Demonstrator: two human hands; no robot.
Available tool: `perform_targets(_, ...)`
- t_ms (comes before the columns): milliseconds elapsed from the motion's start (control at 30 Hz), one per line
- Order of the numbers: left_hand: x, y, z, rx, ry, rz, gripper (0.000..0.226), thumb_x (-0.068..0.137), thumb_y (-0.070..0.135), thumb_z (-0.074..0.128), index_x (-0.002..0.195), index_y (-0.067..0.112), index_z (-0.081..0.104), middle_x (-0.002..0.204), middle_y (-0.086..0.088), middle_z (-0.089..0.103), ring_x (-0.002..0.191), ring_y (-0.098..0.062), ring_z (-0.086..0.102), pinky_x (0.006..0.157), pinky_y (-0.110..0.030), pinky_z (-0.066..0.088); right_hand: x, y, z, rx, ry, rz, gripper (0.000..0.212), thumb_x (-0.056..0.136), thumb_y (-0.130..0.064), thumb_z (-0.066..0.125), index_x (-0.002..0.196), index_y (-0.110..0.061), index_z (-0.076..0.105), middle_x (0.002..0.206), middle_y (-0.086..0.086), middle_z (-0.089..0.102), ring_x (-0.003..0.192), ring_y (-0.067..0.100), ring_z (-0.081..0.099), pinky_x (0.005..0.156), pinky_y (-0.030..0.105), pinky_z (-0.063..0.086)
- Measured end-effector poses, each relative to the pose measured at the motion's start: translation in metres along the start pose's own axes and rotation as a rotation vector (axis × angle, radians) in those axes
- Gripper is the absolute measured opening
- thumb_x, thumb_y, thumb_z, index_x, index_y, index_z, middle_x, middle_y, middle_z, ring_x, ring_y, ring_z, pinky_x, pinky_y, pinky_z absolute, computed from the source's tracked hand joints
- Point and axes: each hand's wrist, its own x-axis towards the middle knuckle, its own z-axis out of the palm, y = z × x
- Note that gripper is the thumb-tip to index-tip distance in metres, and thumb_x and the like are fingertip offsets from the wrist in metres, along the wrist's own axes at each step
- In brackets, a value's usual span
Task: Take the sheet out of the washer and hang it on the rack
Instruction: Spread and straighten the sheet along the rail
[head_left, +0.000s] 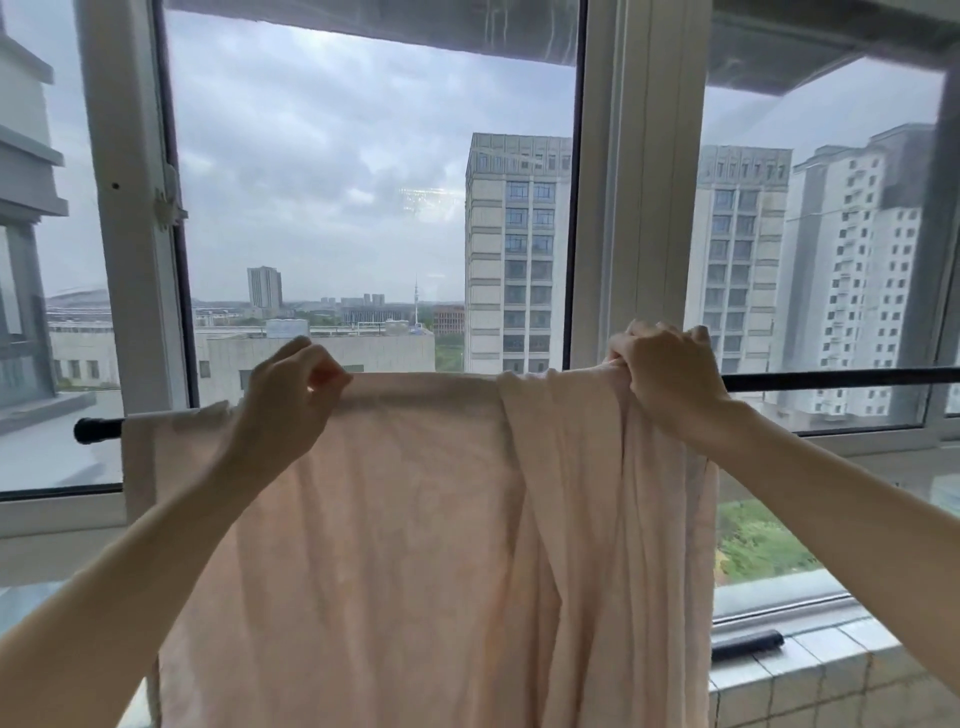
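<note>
The pale pink sheet (415, 519) hangs draped over a black rod (831, 379) that runs across in front of the window (613, 208). Its left part lies spread flat, and its right part is gathered in folds. The left hand (291, 384) pinches the sheet's top edge at the rod, fingers (324, 371) curled narrow on the cloth. The right hand (670, 374) grips the bunched fabric on top of the rod, fingers closed round it. A dark flat bar (747, 644) lies on the tiled sill (810, 670) at lower right.
</note>
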Motion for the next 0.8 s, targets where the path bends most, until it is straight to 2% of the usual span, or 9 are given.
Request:
perform_targets(67, -0.002, -0.007, -0.006, 0.016, -0.049, -0.012, 0.013, 0.084, 0.012, 0.072, 0.075, 0.015, 0.063, 0.075, 0.012, 0.055, 0.069, -0.001, 0.055, 0.062, -0.009, 0.037, -0.002, 0.003, 0.001, -0.007, -0.038, 0.024, 0.02, 0.087, -0.003, 0.046, 0.081, -0.017, 0.06, 0.08, -0.003, 0.053, 0.086, 0.022, 0.054, 0.076, 0.035, 0.026)
perform_targets(133, -0.003, -0.003, -0.005, 0.028, -0.1, 0.024, 0.008, 0.087, 0.016, 0.069, 0.08, 0.016, 0.065, 0.08, 0.012, 0.058, 0.072, -0.007, 0.06, 0.066, -0.014, 0.042, -0.001, -0.001, 0.0, 0.038, -0.059, 0.001, 0.017, 0.087, -0.008, 0.048, 0.082, -0.016, 0.062, 0.084, -0.002, 0.058, 0.088, 0.022, 0.054, 0.08, 0.038, 0.032)
perform_targets(233, -0.003, 0.012, 0.001, -0.003, -0.128, 0.07, 0.007, 0.091, 0.022, 0.064, 0.09, 0.016, 0.068, 0.091, 0.01, 0.06, 0.078, -0.013, 0.063, 0.07, -0.028, 0.053, 0.0, -0.018, -0.008, 0.247, -0.051, -0.082, 0.019, 0.089, -0.012, 0.048, 0.095, -0.015, 0.066, 0.097, -0.001, 0.065, 0.093, 0.019, 0.058, 0.09, 0.042, 0.041)
perform_targets(333, -0.002, 0.028, 0.009, -0.075, -0.155, 0.087, 0.014, 0.091, 0.032, 0.064, 0.096, 0.021, 0.07, 0.096, 0.012, 0.063, 0.082, -0.009, 0.063, 0.071, -0.033, 0.055, -0.003, -0.039, -0.011, 0.38, -0.09, -0.143, 0.021, 0.093, -0.024, 0.046, 0.097, -0.021, 0.065, 0.097, -0.007, 0.065, 0.087, 0.014, 0.06, 0.081, 0.036, 0.045)
perform_targets(467, 0.0, 0.039, 0.02, -0.111, -0.128, 0.041, 0.009, 0.087, 0.03, 0.07, 0.083, 0.021, 0.071, 0.088, 0.011, 0.066, 0.08, -0.012, 0.065, 0.072, -0.04, 0.055, -0.006, -0.047, -0.004, 0.362, -0.082, -0.18, 0.018, 0.097, -0.027, 0.046, 0.1, -0.02, 0.062, 0.097, -0.005, 0.064, 0.085, 0.017, 0.061, 0.076, 0.04, 0.049)
perform_targets(633, -0.002, 0.037, 0.025, -0.099, -0.1, 0.023, 0.011, 0.089, 0.023, 0.065, 0.078, 0.025, 0.064, 0.083, 0.016, 0.06, 0.074, -0.012, 0.062, 0.068, -0.04, 0.055, -0.006, -0.043, 0.004, 0.337, -0.001, -0.084, 0.014, 0.098, -0.025, 0.046, 0.088, -0.023, 0.055, 0.088, -0.008, 0.061, 0.077, 0.017, 0.059, 0.075, 0.042, 0.045)
perform_targets(733, -0.003, 0.033, 0.025, -0.071, -0.082, 0.052, 0.011, 0.092, 0.021, 0.063, 0.081, 0.023, 0.062, 0.085, 0.015, 0.059, 0.073, -0.013, 0.061, 0.065, -0.036, 0.054, -0.006, -0.047, 0.008, 0.285, 0.006, -0.054, 0.012, 0.099, -0.02, 0.043, 0.092, -0.021, 0.052, 0.091, -0.004, 0.059, 0.081, 0.021, 0.057, 0.073, 0.038, 0.037)
perform_targets(800, -0.004, 0.029, 0.024, -0.055, -0.077, 0.086, 0.01, 0.092, 0.019, 0.062, 0.082, 0.018, 0.061, 0.086, 0.012, 0.058, 0.072, -0.014, 0.061, 0.061, -0.03, 0.05, -0.006, -0.051, 0.01, 0.246, -0.015, -0.029, 0.01, 0.097, -0.015, 0.042, 0.096, -0.02, 0.05, 0.095, -0.003, 0.059, 0.086, 0.023, 0.057, 0.078, 0.042, 0.04)
